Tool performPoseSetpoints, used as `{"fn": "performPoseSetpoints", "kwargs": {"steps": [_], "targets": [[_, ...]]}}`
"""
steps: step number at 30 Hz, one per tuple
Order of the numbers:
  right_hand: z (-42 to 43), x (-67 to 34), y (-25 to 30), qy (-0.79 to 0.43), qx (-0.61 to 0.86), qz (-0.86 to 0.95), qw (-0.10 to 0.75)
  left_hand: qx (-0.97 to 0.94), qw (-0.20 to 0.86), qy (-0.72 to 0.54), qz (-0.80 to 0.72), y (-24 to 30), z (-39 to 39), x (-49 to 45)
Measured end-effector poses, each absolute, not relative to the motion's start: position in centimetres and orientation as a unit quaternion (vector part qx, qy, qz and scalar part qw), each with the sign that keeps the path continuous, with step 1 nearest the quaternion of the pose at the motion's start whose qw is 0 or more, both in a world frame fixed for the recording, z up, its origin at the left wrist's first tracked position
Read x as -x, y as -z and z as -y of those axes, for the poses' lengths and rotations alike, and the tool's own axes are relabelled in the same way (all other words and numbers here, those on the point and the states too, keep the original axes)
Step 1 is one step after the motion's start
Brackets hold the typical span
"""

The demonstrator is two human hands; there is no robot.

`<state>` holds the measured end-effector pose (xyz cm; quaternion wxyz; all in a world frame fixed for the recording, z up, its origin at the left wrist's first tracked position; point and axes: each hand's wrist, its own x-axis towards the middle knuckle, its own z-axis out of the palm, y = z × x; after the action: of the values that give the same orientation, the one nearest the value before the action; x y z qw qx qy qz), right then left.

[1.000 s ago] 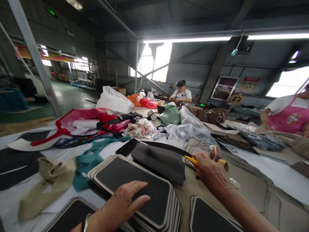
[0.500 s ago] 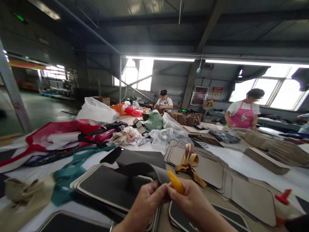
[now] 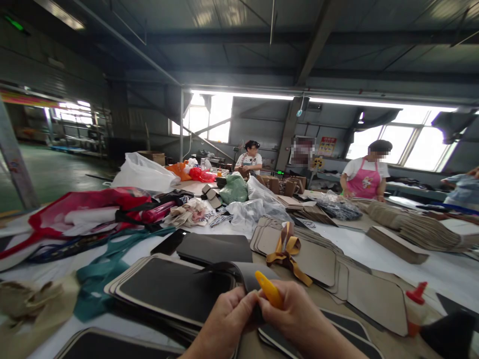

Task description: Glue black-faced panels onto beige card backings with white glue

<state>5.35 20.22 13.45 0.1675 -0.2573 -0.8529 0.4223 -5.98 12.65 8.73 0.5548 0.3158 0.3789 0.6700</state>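
My left hand point(image 3: 229, 315) is closed in a pinch on the near edge of a thin dark grey sheet point(image 3: 255, 272), which bends up and curls over. Closed around a yellow-handled tool point(image 3: 268, 290), my right hand point(image 3: 294, 311) meets the left at the fingertips. The tool's working end is hidden behind my fingers. Just left of the hands lies a stack of black panels with beige edges point(image 3: 164, 285). More black panels point(image 3: 346, 324) lie partly under my right forearm. A flat dark grey stack point(image 3: 215, 248) sits behind the curled sheet.
Beige panels point(image 3: 376, 299) spread out at right, with a brown-yellow ribbon point(image 3: 286, 252) on top. A red-capped bottle point(image 3: 416, 304) stands at far right. Teal cloth point(image 3: 95, 279) and a red bag point(image 3: 90, 207) lie at left. Two people point(image 3: 364, 177) work across the table.
The camera view has turned slightly right, so the scene sits further left. Both hands keep their holds, and the curled sheet has sunk a little lower and flatter.
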Motion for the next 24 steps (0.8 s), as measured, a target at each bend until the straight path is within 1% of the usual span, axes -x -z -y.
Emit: {"fn": "performPoseSetpoints", "kwargs": {"steps": [7,10,14,16,18,20,21,24], "targets": [[-20.2,-5.6,-13.8,-0.195,0.308,0.912,0.187,-0.366,0.543,-0.640,-0.403,-9.4,-12.5,6.4],[-21.1,-6.4,-14.7,-0.114,0.355,0.899,0.229,-0.353,0.524,-0.643,-0.433,-10.1,-13.0,7.5],[-22.8,-8.6,-15.8,0.005,0.372,0.882,0.290,-0.281,0.438,-0.733,-0.439,-11.7,-14.6,10.3],[-23.2,-9.6,-16.0,0.074,0.339,0.880,0.323,-0.227,0.395,-0.783,-0.424,-12.3,-15.8,11.9],[-23.3,-10.5,-15.9,0.148,0.292,0.880,0.344,-0.154,0.387,-0.809,-0.416,-12.0,-16.7,13.1],[-23.1,-11.2,-15.5,0.212,0.245,0.879,0.350,-0.094,0.411,-0.800,-0.427,-10.9,-17.0,13.4],[-22.9,-11.4,-15.3,0.238,0.225,0.878,0.350,-0.080,0.441,-0.781,-0.435,-10.1,-16.8,13.1],[-22.1,-12.0,-14.3,0.305,0.165,0.877,0.334,-0.114,0.589,-0.693,-0.400,-7.8,-15.4,10.6]]}}
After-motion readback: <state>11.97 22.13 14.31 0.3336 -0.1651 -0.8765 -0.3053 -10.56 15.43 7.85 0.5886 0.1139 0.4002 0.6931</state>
